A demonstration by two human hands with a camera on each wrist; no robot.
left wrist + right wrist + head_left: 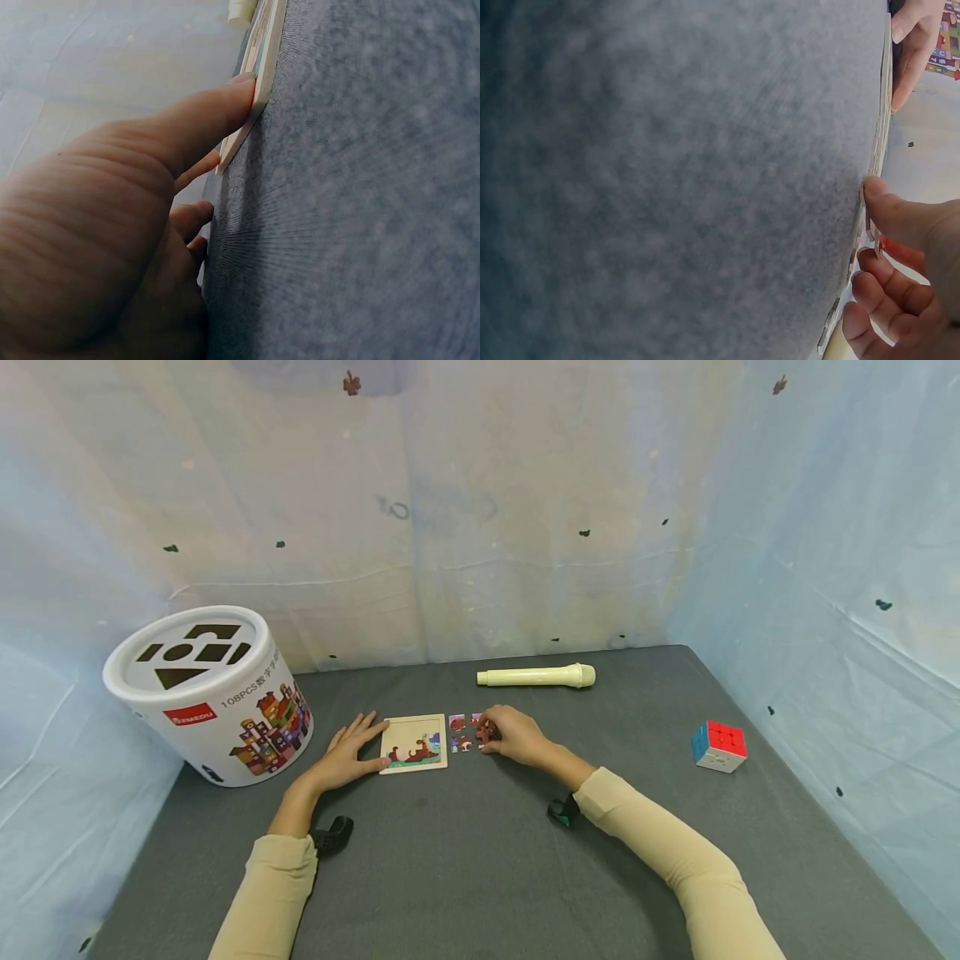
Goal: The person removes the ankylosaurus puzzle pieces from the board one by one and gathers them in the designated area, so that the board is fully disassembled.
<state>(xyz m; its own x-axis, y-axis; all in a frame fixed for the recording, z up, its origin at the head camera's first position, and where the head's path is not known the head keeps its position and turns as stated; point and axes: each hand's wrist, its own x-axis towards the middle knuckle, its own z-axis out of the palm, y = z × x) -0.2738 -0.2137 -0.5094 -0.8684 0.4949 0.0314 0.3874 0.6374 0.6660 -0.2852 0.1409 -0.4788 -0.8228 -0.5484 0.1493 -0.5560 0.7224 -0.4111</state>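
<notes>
A square wooden puzzle tray [412,727] lies on the table, its lower part filled with colored pieces and its upper part bare wood. My left hand [347,760] rests at the tray's left edge with spread fingers; in the left wrist view the thumb [217,112] presses on its rim. Just right of the tray lie several loose jigsaw pieces [461,743], dark red and purple. Over them, my right hand [517,737] pinches a dark red puzzle piece [486,732] between thumb and index finger. The right wrist view shows this puzzle piece [871,229] nearly edge-on.
A large white bucket [225,710] with shaped holes in its lid stands at the left. Behind the loose pieces lies a pale yellow toy microphone [536,677]. A puzzle cube [720,747] sits at the right. Pale cloth walls surround the grey table [465,877].
</notes>
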